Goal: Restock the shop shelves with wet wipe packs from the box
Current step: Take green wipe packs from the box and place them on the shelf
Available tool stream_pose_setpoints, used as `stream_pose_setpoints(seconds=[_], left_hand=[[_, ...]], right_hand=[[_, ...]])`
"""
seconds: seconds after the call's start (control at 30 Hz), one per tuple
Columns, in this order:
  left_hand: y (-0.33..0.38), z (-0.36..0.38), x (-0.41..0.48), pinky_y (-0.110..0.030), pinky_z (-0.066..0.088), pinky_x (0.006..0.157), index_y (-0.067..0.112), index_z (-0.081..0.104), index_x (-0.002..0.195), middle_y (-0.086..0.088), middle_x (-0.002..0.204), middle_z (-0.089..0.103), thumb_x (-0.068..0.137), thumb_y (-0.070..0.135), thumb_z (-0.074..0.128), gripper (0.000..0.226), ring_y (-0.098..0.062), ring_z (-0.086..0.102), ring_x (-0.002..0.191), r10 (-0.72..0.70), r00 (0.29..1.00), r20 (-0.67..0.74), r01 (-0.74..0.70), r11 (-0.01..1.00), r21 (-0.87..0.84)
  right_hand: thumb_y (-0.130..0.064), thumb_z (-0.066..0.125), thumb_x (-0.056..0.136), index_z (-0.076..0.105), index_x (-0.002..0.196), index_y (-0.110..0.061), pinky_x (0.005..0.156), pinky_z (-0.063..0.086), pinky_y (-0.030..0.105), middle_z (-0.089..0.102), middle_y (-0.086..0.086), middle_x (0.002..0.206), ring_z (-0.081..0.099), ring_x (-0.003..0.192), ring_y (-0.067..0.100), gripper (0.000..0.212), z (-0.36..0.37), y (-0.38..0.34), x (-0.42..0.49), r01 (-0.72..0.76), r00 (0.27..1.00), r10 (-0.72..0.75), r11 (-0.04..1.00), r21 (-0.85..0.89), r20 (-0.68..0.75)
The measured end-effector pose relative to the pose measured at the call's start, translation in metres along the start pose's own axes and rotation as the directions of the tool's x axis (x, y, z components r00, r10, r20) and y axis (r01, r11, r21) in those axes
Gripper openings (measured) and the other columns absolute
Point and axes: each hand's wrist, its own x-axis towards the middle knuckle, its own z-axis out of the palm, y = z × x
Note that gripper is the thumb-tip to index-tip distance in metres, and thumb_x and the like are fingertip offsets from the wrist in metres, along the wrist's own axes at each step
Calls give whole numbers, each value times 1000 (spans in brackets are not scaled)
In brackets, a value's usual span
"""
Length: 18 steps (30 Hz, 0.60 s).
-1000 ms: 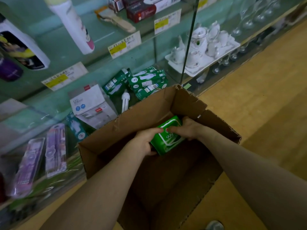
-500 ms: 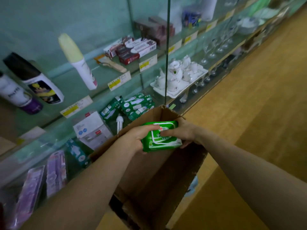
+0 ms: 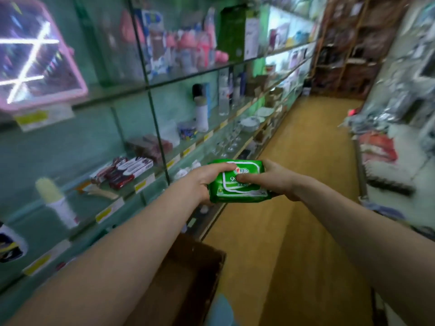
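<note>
A green wet wipe pack (image 3: 240, 189) with a white label is held out in front of me at mid-height, over the aisle. My left hand (image 3: 202, 182) grips its left end, thumb across the top. My right hand (image 3: 277, 180) grips its right end, thumb pressed on the label. The brown cardboard box (image 3: 188, 274) stands low on the floor beneath my left forearm, partly hidden by it. The glass shop shelves (image 3: 150, 109) run along my left.
The shelves hold bottles, pink baby bottles (image 3: 188, 50), red-and-white boxes (image 3: 127, 170), glassware and a pink-framed mirror (image 3: 35, 60). A wooden-floored aisle (image 3: 294, 208) stretches ahead. Packaged goods are stacked on the right (image 3: 388, 161).
Both hands have lifted the pack out of the box and up to shelf height. My view has swung up from the box to the upper shelves and the aisle.
</note>
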Motion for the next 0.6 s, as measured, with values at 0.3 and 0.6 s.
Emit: stream_pose_setpoints(seconds=[0.3, 0.6], left_hand=[[108, 165, -2, -33, 59, 76, 11, 66, 91, -9, 78, 73, 86, 28, 67, 18, -22, 70, 66, 154, 951, 270, -203, 965, 167], [159, 332, -11, -43, 45, 90, 15, 64, 100, -7, 87, 70, 87, 35, 67, 24, -24, 65, 80, 285, 839, 463, -435, 863, 258]], right_hand=[[-33, 79, 76, 49, 119, -17, 60, 53, 25, 64, 0, 103, 66, 85, 14, 55, -178, -14, -67, 135, 933, -120, 991, 20, -340], [-26, 79, 78, 45, 117, -15, 51, 51, 17, 62, 1, 100, 66, 79, 9, 53, -327, 4, -138, 175, 796, -199, 980, -98, -571]])
